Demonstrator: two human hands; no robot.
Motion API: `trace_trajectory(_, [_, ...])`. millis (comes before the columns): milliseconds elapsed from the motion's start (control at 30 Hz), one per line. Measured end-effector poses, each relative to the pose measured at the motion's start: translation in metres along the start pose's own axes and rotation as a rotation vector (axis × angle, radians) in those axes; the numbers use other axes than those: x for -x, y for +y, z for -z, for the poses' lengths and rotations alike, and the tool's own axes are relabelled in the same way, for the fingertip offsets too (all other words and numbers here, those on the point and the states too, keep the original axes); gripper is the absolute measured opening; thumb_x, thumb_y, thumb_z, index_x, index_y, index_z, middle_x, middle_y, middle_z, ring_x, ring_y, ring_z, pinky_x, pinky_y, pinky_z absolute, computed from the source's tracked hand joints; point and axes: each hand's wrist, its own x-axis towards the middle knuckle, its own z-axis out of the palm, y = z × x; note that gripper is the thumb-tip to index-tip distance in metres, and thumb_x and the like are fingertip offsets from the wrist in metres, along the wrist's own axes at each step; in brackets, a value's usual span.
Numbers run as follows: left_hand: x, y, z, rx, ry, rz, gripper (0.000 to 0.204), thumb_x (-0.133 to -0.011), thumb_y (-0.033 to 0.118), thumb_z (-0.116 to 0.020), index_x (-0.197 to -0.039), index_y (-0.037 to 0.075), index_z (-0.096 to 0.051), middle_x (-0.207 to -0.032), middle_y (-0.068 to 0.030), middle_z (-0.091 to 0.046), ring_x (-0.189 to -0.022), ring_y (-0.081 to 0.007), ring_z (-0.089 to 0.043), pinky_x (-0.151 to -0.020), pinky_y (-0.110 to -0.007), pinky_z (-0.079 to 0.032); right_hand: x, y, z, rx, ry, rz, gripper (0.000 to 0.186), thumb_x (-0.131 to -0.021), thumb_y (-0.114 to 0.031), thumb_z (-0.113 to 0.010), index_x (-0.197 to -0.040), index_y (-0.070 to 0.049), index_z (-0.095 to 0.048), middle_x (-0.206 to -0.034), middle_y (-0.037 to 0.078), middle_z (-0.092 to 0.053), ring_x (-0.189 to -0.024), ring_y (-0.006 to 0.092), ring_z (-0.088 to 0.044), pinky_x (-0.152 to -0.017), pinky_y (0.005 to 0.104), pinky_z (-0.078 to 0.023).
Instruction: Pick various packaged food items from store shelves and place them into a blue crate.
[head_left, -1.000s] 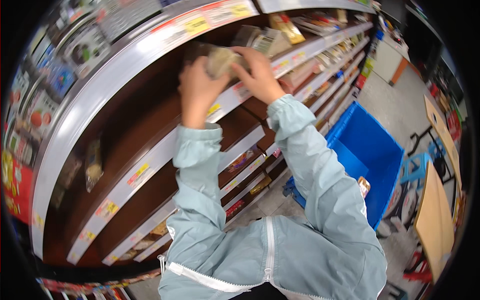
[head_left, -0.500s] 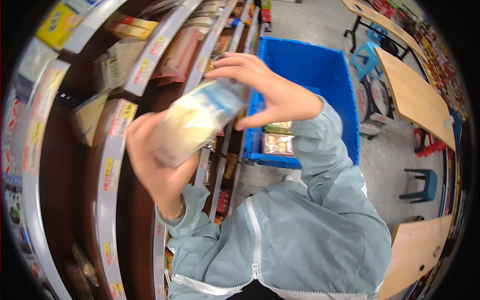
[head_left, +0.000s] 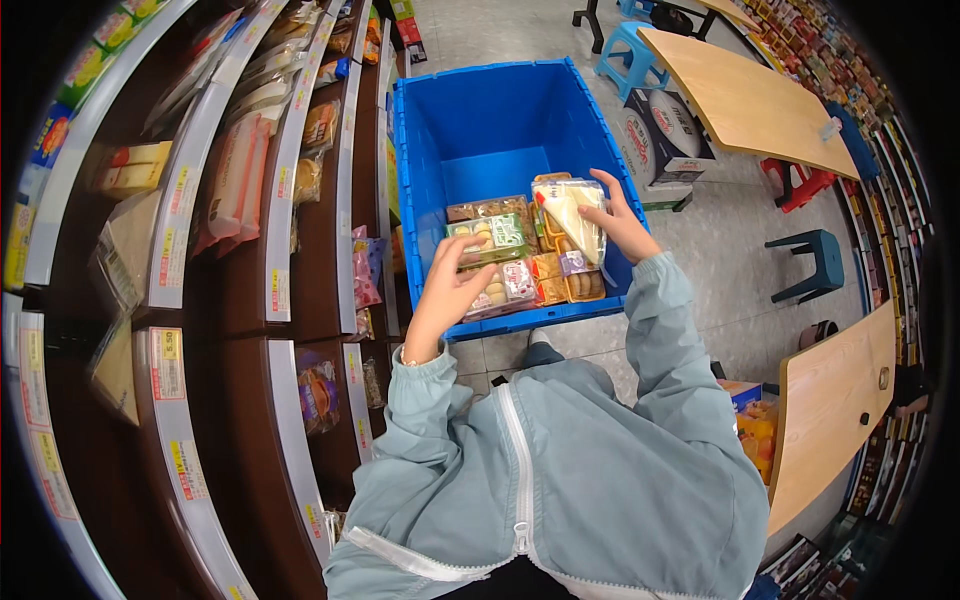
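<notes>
Over the near right part of the blue crate (head_left: pixel 490 105), my right hand (head_left: pixel 622 222) grips a clear pack with a pale triangular sandwich (head_left: pixel 572 215), thumb across its face. My left hand (head_left: pixel 447 290) is open with fingers apart, above clear boxes of round pale pastries (head_left: pixel 500 287) at the crate's near left; whether it touches them I cannot tell. Around these lie a green-edged pastry pack (head_left: pixel 505 235), a brown-filled pack (head_left: pixel 490 208) and orange-trimmed trays (head_left: pixel 582 283), partly hidden by the sandwich pack and my left fingers.
Dark shelves with price-tag rails (head_left: pixel 280 230) and bagged bread rise close on my left. To the right stand a black carton (head_left: pixel 670 135), a blue stool (head_left: pixel 630 58), a dark stool (head_left: pixel 812 262), a red stool (head_left: pixel 795 185) and wooden tables (head_left: pixel 745 95).
Both hands have moved from in front of the shelf, where they held a blurred pale pack, to over the crate. My left hand has let go; my right holds the sandwich pack.
</notes>
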Motion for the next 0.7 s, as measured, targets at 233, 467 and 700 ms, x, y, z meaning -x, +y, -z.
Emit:
trace_trajectory(233, [0.026, -0.052, 0.018, -0.179, 0.086, 0.250, 0.028, -0.074, 0.014, -0.057, -0.097, 0.002, -0.048, -0.096, -0.0095, -0.046, -0.085, -0.0184, -0.051, -0.065, -0.026, -0.044, -0.060, 0.127, 0.016, 0.227, 0.106, -0.167, 0.054, -0.067, -0.024, -0.063, -0.108, 0.000, -0.038, -0.092, 0.012, -0.053, -0.082, 0.0188, -0.053, -0.073, 0.0288, -0.042])
trace_trajectory(467, [0.048, -0.042, 0.030, -0.072, 0.174, 0.358, 0.026, -0.074, 0.009, -0.055, -0.098, 0.001, -0.048, -0.097, -0.0077, -0.051, -0.085, -0.0152, -0.050, -0.069, -0.026, -0.042, -0.073, 0.169, -0.014, 0.877, 0.062, -0.346, 0.063, -0.059, -0.035, -0.062, -0.108, -0.004, -0.038, -0.096, 0.021, -0.053, -0.090, 0.0314, -0.052, -0.078, 0.0349, -0.040])
trace_trajectory(700, [0.065, -0.042, 0.040, 0.012, 0.293, 0.413, 0.024, -0.075, 0.007, -0.053, -0.098, 0.001, -0.049, -0.094, -0.0071, -0.052, -0.079, -0.0120, -0.049, -0.068, -0.025, -0.042, -0.070, 0.203, -0.025, 0.960, -0.100, -0.318, 0.061, -0.059, -0.029, -0.063, -0.105, 0.001, -0.036, -0.094, 0.025, -0.052, -0.089, 0.0327, -0.052, -0.077, 0.0356, -0.041])
